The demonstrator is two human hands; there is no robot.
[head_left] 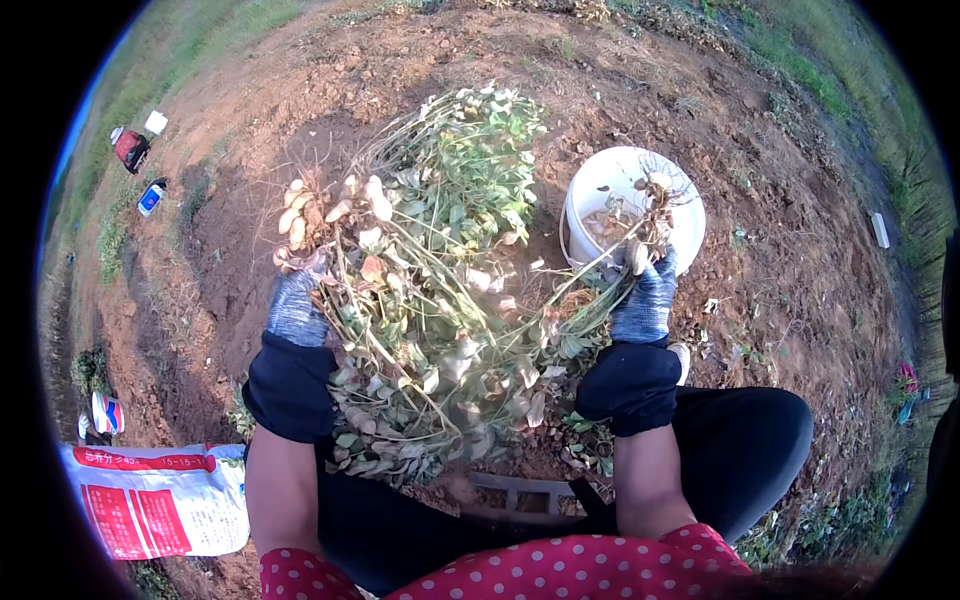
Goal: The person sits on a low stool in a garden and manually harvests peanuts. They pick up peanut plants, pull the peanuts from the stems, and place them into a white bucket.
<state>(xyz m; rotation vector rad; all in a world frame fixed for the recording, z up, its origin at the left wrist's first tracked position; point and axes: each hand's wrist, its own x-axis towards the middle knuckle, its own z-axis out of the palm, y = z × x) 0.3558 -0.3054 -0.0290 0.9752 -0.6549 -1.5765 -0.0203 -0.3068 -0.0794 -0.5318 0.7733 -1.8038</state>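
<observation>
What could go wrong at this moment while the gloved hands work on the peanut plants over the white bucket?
The right hand holds a root clump right at the rim of the white bucket; loosened pods may fall on the soil instead. The left hand holds a cluster of peanuts far from the bucket. The tangled peanut plants between the hands could snag and tip the bucket.
</observation>
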